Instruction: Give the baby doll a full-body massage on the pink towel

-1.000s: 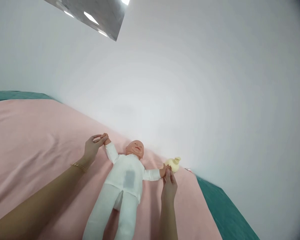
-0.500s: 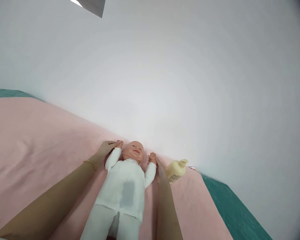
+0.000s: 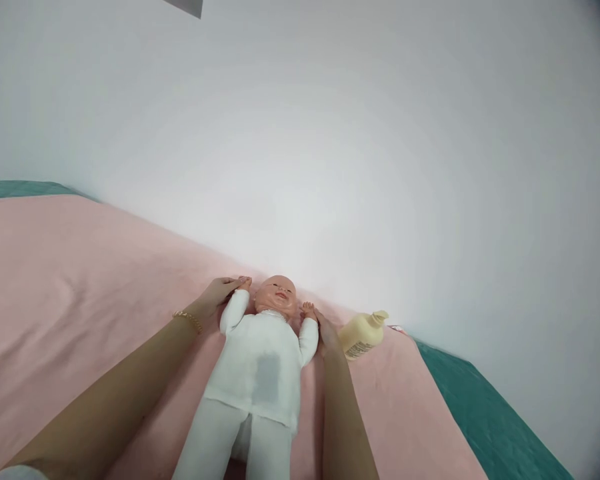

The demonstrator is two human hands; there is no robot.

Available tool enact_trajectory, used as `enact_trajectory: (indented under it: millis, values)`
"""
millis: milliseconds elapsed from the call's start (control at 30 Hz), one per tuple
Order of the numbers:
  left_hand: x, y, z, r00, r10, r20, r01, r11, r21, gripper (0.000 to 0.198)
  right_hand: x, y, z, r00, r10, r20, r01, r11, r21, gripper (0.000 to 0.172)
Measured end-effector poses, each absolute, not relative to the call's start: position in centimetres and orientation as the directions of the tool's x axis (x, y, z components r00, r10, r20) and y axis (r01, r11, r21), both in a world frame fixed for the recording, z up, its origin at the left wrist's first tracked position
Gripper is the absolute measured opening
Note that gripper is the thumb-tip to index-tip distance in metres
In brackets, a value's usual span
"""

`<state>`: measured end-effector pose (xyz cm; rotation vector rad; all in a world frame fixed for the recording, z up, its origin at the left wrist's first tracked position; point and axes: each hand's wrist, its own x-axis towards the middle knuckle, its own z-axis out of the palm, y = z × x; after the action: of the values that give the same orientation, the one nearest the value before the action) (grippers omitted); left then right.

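Note:
A baby doll (image 3: 260, 373) in a white suit lies on its back on a pink blanket (image 3: 70, 287), its head toward the wall. Both of its arms are raised beside its head. My left hand (image 3: 215, 297), with a gold bracelet at the wrist, holds the doll's hand on the left. My right hand (image 3: 326, 331) holds the doll's other hand, close to the head. A cream pump bottle (image 3: 363, 335) lies on the blanket just right of my right hand.
A white wall (image 3: 355, 153) rises directly behind the doll's head. A teal sheet (image 3: 480, 420) shows under the blanket at the right and far left. A grey panel corner (image 3: 185, 7) shows at the top edge.
The doll's arms were spread out to the sides; both my hands have swung them up beside its head. The view has shifted, so the bottle now shows in full.

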<state>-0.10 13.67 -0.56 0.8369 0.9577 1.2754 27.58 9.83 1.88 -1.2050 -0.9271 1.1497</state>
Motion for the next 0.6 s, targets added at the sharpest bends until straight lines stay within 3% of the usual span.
enact_trajectory:
  millis: [233, 433, 600]
  values:
    - [-0.7, 12.7, 0.2, -0.037, 0.999, -0.026, -0.471, 0.006, 0.882, 0.046, 28.9, 8.1, 3.0, 0.285, 0.955, 0.078, -0.111, 0.114, -0.987, 0.04]
    - [-1.4, 10.3, 1.7, -0.178, 0.983, 0.045, -0.466, -0.124, 0.876, 0.046, 29.0, 5.1, 3.7, 0.425, 0.833, 0.354, 0.084, 0.354, -0.932, 0.054]
    - [-2.6, 8.1, 2.4, -0.393, 0.91, 0.132, -0.33, -0.274, 0.903, 0.053, 28.1, 0.4, 4.1, 0.537, 0.736, 0.411, 0.271, 0.311, -0.911, 0.055]
